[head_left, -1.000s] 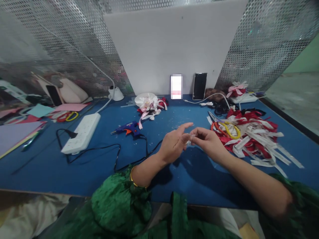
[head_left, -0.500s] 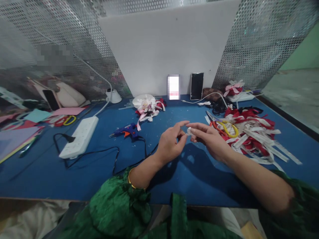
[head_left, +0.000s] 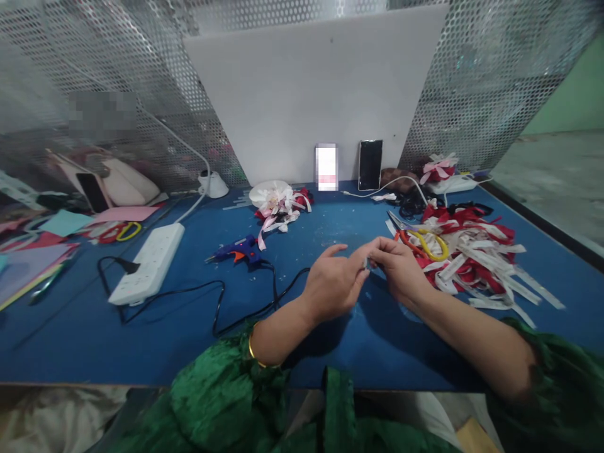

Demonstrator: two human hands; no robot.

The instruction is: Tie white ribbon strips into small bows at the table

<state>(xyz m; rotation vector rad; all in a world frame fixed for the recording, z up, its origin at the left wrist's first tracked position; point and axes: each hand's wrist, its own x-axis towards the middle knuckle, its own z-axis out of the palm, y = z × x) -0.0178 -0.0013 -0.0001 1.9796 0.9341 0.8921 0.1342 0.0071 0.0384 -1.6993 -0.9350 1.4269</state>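
Note:
My left hand (head_left: 336, 282) and my right hand (head_left: 399, 267) meet fingertip to fingertip above the blue table (head_left: 141, 333). Both pinch a tiny pale piece (head_left: 367, 263) that is mostly hidden between the fingers; I cannot name it. The left index finger sticks up a little. Just right of my right hand lies a heap of red and white ribbon strips (head_left: 476, 261) with yellow- and orange-handled scissors (head_left: 422, 242) on it. A blue glue gun (head_left: 238, 250) lies left of my hands, its black cord (head_left: 245, 299) trailing toward me.
A white power strip (head_left: 148, 261) lies at the left, with coloured paper (head_left: 28, 261) and more scissors (head_left: 117, 231) beyond. Finished ribbon bows (head_left: 280, 204) and two phones (head_left: 369, 165) stand at the back against a white board. Perforated metal screens wall both sides.
My hands have closed together around the small pale piece and dropped slightly toward the table; the left fingers, spread before, now curl onto it.

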